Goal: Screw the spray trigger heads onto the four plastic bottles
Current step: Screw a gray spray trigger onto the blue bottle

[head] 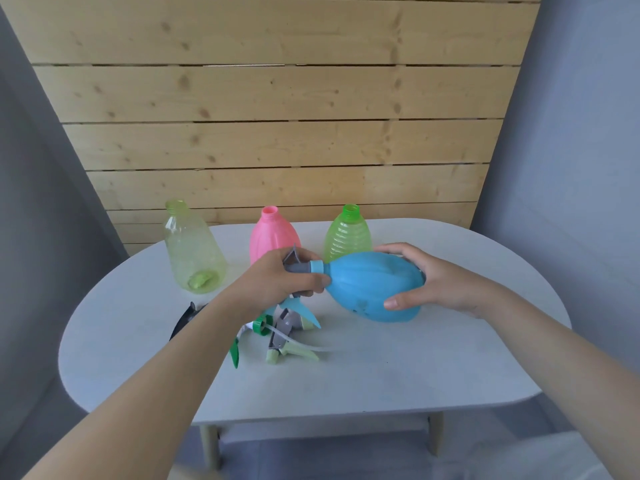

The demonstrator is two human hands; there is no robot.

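Three open bottles (273,233) are standing behind, loose heads (284,337) lying underneath. Left hand (277,282) is gripping the grey head (298,266) at the neck of the blue bottle (367,285), right hand (436,282) clasping its base, sideways above the table (381,368).

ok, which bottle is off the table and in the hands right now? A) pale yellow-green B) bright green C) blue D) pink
C: the blue bottle lies sideways between both hands, the right hand round its base and the left hand on the grey trigger head at its neck; the other three stand uncapped on the table.
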